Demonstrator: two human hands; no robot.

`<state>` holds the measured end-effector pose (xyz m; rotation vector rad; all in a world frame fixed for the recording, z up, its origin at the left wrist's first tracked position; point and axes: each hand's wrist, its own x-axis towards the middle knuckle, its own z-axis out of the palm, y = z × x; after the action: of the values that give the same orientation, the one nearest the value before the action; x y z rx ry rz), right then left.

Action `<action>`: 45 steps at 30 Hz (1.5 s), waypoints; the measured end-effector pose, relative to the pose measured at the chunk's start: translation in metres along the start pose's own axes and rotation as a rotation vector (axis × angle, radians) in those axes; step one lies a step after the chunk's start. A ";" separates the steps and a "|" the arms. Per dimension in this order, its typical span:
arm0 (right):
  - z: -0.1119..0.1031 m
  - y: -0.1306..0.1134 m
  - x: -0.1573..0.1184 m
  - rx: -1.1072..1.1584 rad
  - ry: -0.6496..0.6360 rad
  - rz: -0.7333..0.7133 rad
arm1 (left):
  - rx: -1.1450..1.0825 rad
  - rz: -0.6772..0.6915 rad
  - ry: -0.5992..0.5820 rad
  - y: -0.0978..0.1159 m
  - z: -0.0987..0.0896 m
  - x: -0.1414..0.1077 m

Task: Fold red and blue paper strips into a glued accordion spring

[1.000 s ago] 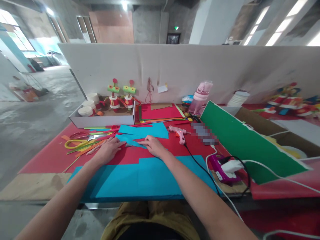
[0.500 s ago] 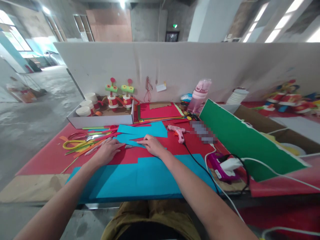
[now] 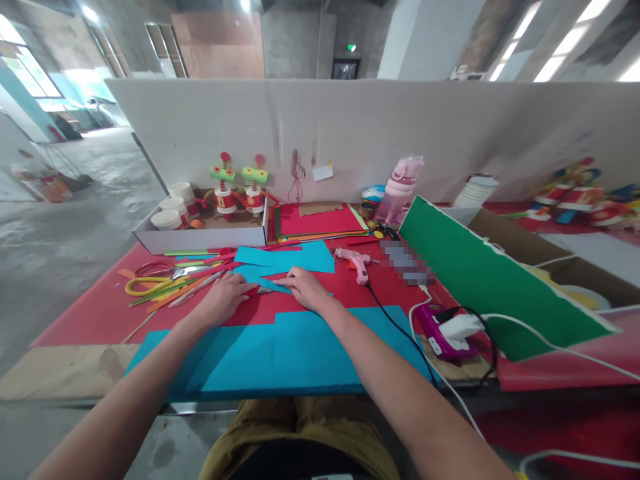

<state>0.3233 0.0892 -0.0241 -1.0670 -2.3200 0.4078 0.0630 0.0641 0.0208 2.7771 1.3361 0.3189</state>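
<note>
My left hand [image 3: 225,298] lies low over the red table cover, its fingers stretched to the right toward a small greyish piece [image 3: 264,290]. Opposite it, my right hand [image 3: 306,288] has its fingers pressed together on the end of a narrow blue paper strip [image 3: 276,285]. Part of that strip is hidden beneath the fingers. Just beyond both hands are cut blue paper pieces [image 3: 305,257]. Larger blue sheets [image 3: 240,360] spread under my forearms along the table's front edge. A pink glue gun [image 3: 357,261] rests to the right of my right hand.
Yellow-handled scissors [image 3: 145,287] lie among paper strips on the left. Behind stands a white box [image 3: 210,237] with paper cups and two cup figures [image 3: 225,193]. A purple power socket [image 3: 443,337] with cables, a green board [image 3: 490,280] and a pink bottle [image 3: 397,190] are on the right.
My left hand has shifted slightly to the right, its fingertips closer to my right hand. My right hand stays nearly in place at the blue strip.
</note>
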 end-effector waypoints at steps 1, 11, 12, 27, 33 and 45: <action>0.000 0.000 0.000 0.000 -0.001 0.000 | 0.001 0.000 -0.003 0.001 0.000 0.000; 0.002 0.003 0.001 0.014 -0.002 0.001 | -0.041 0.004 -0.022 0.013 0.001 0.004; 0.002 0.003 0.001 0.016 -0.004 0.002 | -0.039 0.004 -0.027 0.014 0.001 0.004; -0.054 0.004 -0.030 0.027 -0.055 0.058 | 0.057 0.001 -0.020 0.025 0.001 0.009; -0.053 0.014 -0.045 -0.037 -0.098 0.058 | 0.040 -0.015 -0.026 0.030 0.003 0.012; -0.051 0.012 -0.046 -0.059 -0.103 0.090 | -0.007 0.000 -0.029 0.028 0.008 0.015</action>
<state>0.3850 0.0637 -0.0047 -1.2088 -2.3932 0.4404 0.0957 0.0586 0.0189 2.7654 1.3261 0.2810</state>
